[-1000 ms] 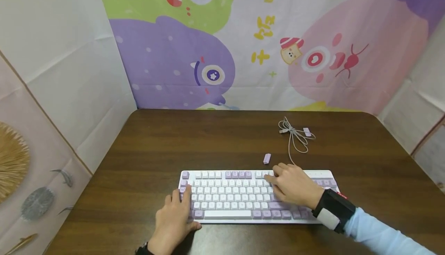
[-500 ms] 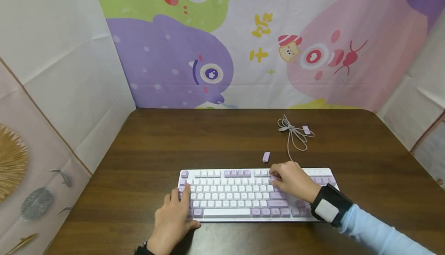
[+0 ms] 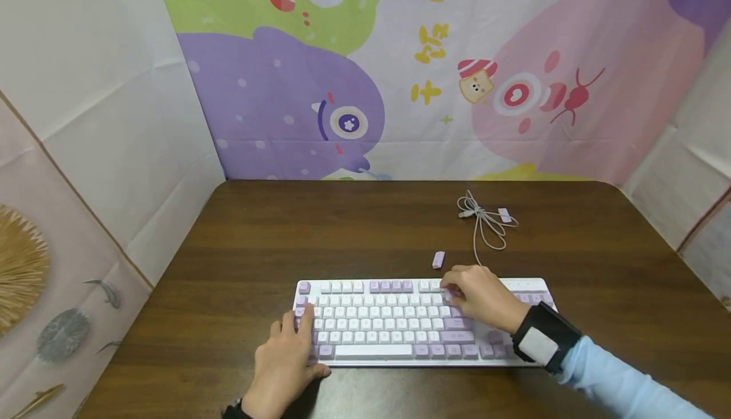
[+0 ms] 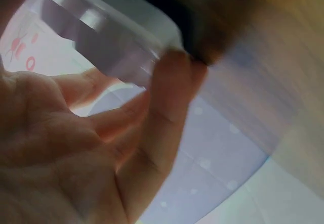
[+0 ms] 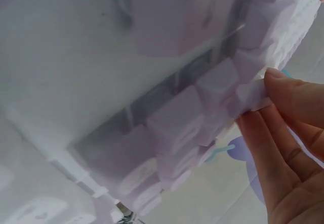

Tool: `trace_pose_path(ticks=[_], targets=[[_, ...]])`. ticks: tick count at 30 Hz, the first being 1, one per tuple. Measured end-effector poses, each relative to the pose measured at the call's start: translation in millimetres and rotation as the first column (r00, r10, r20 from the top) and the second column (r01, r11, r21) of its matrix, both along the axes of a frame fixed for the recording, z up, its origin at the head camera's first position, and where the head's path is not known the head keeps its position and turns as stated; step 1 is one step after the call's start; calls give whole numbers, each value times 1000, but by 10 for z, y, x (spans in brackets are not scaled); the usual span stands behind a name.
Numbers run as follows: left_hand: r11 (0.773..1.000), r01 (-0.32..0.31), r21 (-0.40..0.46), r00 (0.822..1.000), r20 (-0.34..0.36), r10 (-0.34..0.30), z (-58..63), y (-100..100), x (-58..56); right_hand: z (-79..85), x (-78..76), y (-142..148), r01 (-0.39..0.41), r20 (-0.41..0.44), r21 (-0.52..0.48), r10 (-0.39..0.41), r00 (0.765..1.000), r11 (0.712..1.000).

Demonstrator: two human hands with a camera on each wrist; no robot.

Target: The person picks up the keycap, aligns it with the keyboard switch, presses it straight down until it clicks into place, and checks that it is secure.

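Note:
A white and lilac keyboard (image 3: 374, 354) lies near the front of the table. My left hand (image 3: 285, 355) holds its left end, with the thumb at the front edge and the fingers along the left side. In the left wrist view, fingers (image 4: 162, 97) bear against the corner of the keyboard (image 4: 121, 21). My right hand (image 3: 485, 295) is over the upper right of the main keys. Seen from the right wrist, its thumb and fingers pinch a small lilac keycap (image 5: 250, 93) in the key row. The keys beneath the palm are hidden in the head view.
Behind the keyboard lies a loose lilac keycap (image 3: 438, 259). A bundled white cable (image 3: 485, 222) runs back from the keyboard, and another lilac piece (image 3: 504, 215) lies under it. A cartoon cloth (image 3: 297, 108) hangs behind the brown table (image 3: 257, 235).
My right hand's fingers have drawn together from a more spread pose into a pinch, with the wrist turned slightly. The left hand and the keyboard have stayed put.

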State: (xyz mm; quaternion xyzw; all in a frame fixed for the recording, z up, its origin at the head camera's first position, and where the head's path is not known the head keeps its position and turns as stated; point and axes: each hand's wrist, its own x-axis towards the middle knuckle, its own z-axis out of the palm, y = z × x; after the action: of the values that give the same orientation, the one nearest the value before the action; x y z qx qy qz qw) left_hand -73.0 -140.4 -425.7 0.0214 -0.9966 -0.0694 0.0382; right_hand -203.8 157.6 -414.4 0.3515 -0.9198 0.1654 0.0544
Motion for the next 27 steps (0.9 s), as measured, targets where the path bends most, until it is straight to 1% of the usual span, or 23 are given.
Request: trace_pose_path(ticks=[3,5,7,8,9,10,11,12,14,15,16,17,18,19,21,23,24,25,26,27], targets=[[999,22,-24,999,37,-21,72,6,-8,-6,-6,27,-12,-19,3,12,1000,1000],[997,50,-60,998,39,-48,152,25,-14,-6,-6,44,-18,-19,2,18,1000,1000],[989,96,-112,995,-12,-98,244,84,-34,-2,-5,62,-19,-8,0,19,1000,1000],[983,128,-134,990,-40,-134,298,136,-52,1,-6,71,-20,-4,0,20,1000,1000],[974,167,-155,982,-62,-179,357,207,-74,4,-10,80,-20,1,-1,20,1000,1000],[961,217,-171,968,-86,-234,416,295,-105,8,-14,89,-21,5,-2,21,1000,1000],[942,276,-190,949,-99,-298,472,397,-145,12,-20,96,-23,6,-3,23,1000,1000],[917,344,-205,923,-107,-370,526,507,-193,13,-27,101,-27,2,-4,27,1000,1000],[854,468,-228,862,-95,-498,604,747,-322,9,-50,104,-39,-12,-9,39,999,999],[821,516,-247,830,-94,-550,623,863,-397,4,-63,101,-47,-21,-12,47,999,999],[787,552,-277,797,-102,-595,625,970,-481,-4,-77,97,-55,-30,-18,55,998,998],[758,575,-308,772,-103,-627,618,1071,-565,-13,-90,89,-63,-38,-27,62,997,998],[734,590,-336,751,-106,-651,596,1160,-648,-23,-103,82,-71,-43,-37,69,997,997],[713,603,-357,730,-112,-674,530,1232,-741,-33,-115,74,-76,-47,-44,73,996,996],[682,623,-383,716,-72,-694,473,1344,-852,-52,-129,59,-84,-48,-55,82,995,995],[660,638,-397,711,-26,-703,404,1415,-911,-66,-134,48,-89,-42,-62,86,995,994],[651,643,-403,710,-5,-704,369,1439,-924,-72,-134,47,-91,-40,-59,89,995,994],[648,643,-408,712,8,-702,343,1457,-930,-76,-133,49,-92,-42,-56,90,995,994],[649,636,-417,723,30,-690,355,1476,-912,-77,-130,55,-94,-38,-55,92,995,994],[647,628,-432,725,25,-688,337,1490,-908,-76,-125,65,-96,-39,-55,94,995,994]])
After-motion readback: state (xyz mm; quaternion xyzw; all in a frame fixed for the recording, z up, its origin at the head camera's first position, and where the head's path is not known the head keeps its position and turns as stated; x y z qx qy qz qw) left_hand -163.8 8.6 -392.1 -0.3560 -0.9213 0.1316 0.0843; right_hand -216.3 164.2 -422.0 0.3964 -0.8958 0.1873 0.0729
